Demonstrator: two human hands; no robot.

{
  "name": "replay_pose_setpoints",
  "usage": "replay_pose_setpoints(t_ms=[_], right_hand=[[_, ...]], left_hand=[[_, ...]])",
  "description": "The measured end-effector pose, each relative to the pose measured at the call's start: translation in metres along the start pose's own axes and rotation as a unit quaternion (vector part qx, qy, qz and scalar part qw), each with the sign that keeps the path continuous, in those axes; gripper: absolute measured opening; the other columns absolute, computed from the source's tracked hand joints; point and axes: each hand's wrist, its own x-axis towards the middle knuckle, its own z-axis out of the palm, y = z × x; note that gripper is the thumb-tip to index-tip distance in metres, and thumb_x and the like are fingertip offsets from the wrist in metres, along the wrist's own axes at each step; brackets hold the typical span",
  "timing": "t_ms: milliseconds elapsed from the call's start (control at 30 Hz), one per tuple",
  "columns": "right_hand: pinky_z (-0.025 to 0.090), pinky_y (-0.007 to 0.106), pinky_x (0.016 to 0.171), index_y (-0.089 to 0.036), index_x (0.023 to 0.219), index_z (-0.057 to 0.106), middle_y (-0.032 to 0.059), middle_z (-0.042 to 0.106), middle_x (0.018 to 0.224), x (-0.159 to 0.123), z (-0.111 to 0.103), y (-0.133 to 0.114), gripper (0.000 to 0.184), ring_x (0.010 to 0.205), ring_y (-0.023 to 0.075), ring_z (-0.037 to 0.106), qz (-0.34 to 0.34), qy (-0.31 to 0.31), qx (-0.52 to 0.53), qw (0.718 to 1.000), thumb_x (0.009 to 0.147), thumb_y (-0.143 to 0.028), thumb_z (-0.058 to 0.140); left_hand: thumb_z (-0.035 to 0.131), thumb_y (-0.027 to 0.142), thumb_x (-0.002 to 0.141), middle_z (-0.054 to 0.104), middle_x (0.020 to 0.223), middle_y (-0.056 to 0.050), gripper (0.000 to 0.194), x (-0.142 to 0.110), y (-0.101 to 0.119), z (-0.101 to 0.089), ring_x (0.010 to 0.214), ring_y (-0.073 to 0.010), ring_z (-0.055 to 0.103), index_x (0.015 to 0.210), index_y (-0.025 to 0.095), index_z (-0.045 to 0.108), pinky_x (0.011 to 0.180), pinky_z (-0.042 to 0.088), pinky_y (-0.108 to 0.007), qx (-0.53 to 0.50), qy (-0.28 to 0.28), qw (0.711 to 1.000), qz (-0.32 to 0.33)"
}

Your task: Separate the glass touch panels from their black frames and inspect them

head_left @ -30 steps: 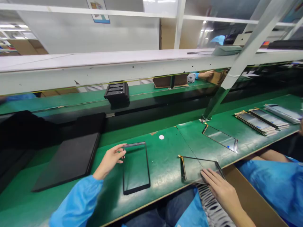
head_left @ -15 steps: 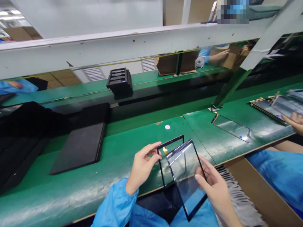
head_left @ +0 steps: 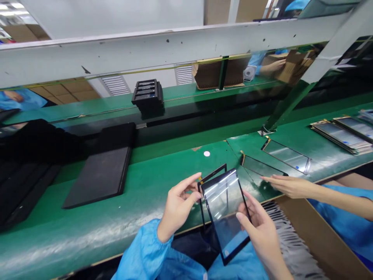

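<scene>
My left hand (head_left: pixel 180 204) pinches the top edge of a black rectangular frame (head_left: pixel 212 173), held up over the near edge of the green bench (head_left: pixel 122 217). My right hand (head_left: pixel 259 229) grips the right side of a black-bordered glass panel (head_left: pixel 225 210), which lies tilted in front of the frame and overlaps it. The panel reflects the lights overhead. Both pieces hang just above my lap, clear of the bench surface.
A co-worker's hand (head_left: pixel 287 184) at the right rests on another glass panel (head_left: pixel 259 168); one more panel (head_left: pixel 287 155) lies beyond it, and stacks of panels (head_left: pixel 340 136) farther right. Black trays (head_left: pixel 99 175) lie at left, a black holder (head_left: pixel 147 95) on the belt, a cardboard box (head_left: pixel 317 241) by my right knee.
My hands lifted the frame and the glass panel off the bench and brought them together over my lap. A co-worker's hand has put another panel down at the right.
</scene>
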Motion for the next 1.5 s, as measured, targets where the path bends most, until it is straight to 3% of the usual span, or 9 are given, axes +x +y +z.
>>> replay_pose_setpoints(t_ms=[300, 567, 700, 933, 1200, 1300, 1400, 1433, 1500], right_hand=[[0.059, 0.026, 0.079, -0.025, 0.147, 0.062, 0.0039, 0.071, 0.100, -0.006, 0.005, 0.002, 0.064, 0.085, 0.0167, 0.067, -0.017, 0.005, -0.053, 0.998, 0.088, -0.041, 0.081], [0.057, 0.025, 0.071, -0.024, 0.151, 0.058, 0.0040, 0.068, 0.099, -0.009, 0.009, -0.003, 0.065, 0.081, 0.0164, 0.064, 0.005, -0.001, -0.062, 0.998, 0.091, -0.040, 0.078], [0.057, 0.025, 0.069, -0.024, 0.151, 0.058, 0.0031, 0.067, 0.097, -0.010, 0.012, -0.005, 0.065, 0.079, 0.0160, 0.062, 0.022, -0.014, -0.065, 0.998, 0.091, -0.040, 0.077], [0.056, 0.026, 0.080, -0.025, 0.150, 0.059, 0.0032, 0.068, 0.100, -0.010, 0.015, -0.005, 0.062, 0.084, 0.0155, 0.064, 0.006, -0.003, -0.087, 0.996, 0.091, -0.036, 0.076], [0.058, 0.029, 0.077, -0.024, 0.153, 0.054, 0.0026, 0.066, 0.097, -0.011, 0.014, -0.002, 0.063, 0.082, 0.0167, 0.064, -0.017, -0.009, -0.129, 0.991, 0.094, -0.037, 0.072], [0.059, 0.037, 0.087, -0.027, 0.151, 0.057, 0.0067, 0.067, 0.108, -0.009, 0.011, -0.004, 0.058, 0.095, 0.0220, 0.067, -0.078, -0.001, -0.199, 0.977, 0.096, -0.038, 0.068], [0.048, 0.051, 0.112, -0.029, 0.145, 0.064, 0.0126, 0.058, 0.143, 0.003, 0.007, -0.018, 0.052, 0.134, 0.0321, 0.056, -0.169, 0.029, -0.256, 0.951, 0.094, -0.037, 0.071], [0.045, 0.052, 0.115, -0.030, 0.145, 0.064, 0.0119, 0.056, 0.150, 0.009, 0.005, -0.025, 0.051, 0.139, 0.0325, 0.054, -0.174, 0.025, -0.238, 0.955, 0.095, -0.037, 0.070], [0.052, 0.048, 0.110, -0.032, 0.144, 0.064, 0.0099, 0.066, 0.143, 0.023, 0.003, -0.042, 0.045, 0.129, 0.0287, 0.065, -0.128, -0.022, -0.156, 0.979, 0.100, -0.038, 0.065]], left_hand=[[0.087, 0.029, 0.078, 0.073, 0.077, -0.003, 0.043, 0.000, -0.004, 0.002, 0.063, -0.0130, 0.066, 0.121, 0.021, 0.082, 0.056, 0.060, -0.022, -0.081, -0.003, 0.995, -0.063], [0.090, 0.028, 0.080, 0.077, 0.086, -0.004, 0.046, 0.001, -0.012, 0.002, 0.069, -0.0135, 0.072, 0.125, 0.026, 0.080, 0.057, 0.061, -0.019, -0.135, -0.010, 0.986, -0.093], [0.091, 0.031, 0.079, 0.082, 0.098, -0.010, 0.051, 0.002, -0.014, 0.001, 0.078, -0.0187, 0.078, 0.128, 0.023, 0.078, 0.055, 0.061, -0.018, -0.143, -0.003, 0.983, -0.112], [0.091, 0.033, 0.079, 0.083, 0.105, -0.013, 0.054, 0.000, -0.016, 0.002, 0.086, -0.0224, 0.080, 0.130, 0.022, 0.077, 0.055, 0.062, -0.019, -0.144, 0.005, 0.983, -0.116], [0.089, 0.032, 0.081, 0.082, 0.111, -0.014, 0.054, 0.000, -0.015, 0.003, 0.091, -0.0239, 0.081, 0.132, 0.021, 0.075, 0.056, 0.062, -0.018, -0.148, 0.000, 0.981, -0.123], [0.088, 0.032, 0.081, 0.081, 0.116, -0.014, 0.055, 0.000, -0.015, 0.004, 0.095, -0.0263, 0.081, 0.133, 0.021, 0.074, 0.055, 0.062, -0.019, -0.133, 0.009, 0.983, -0.128], [0.087, 0.029, 0.081, 0.083, 0.107, -0.013, 0.049, -0.002, -0.010, 0.003, 0.087, -0.0250, 0.083, 0.128, 0.017, 0.077, 0.055, 0.061, -0.018, -0.097, 0.007, 0.987, -0.130], [0.086, 0.028, 0.081, 0.084, 0.100, -0.012, 0.047, -0.003, -0.007, 0.003, 0.084, -0.0242, 0.083, 0.126, 0.016, 0.078, 0.056, 0.061, -0.018, -0.081, 0.001, 0.988, -0.129], [0.085, 0.025, 0.081, 0.084, 0.088, -0.010, 0.042, -0.008, 0.000, 0.001, 0.079, -0.0229, 0.083, 0.121, 0.015, 0.081, 0.058, 0.061, -0.017, -0.052, -0.011, 0.991, -0.121]])
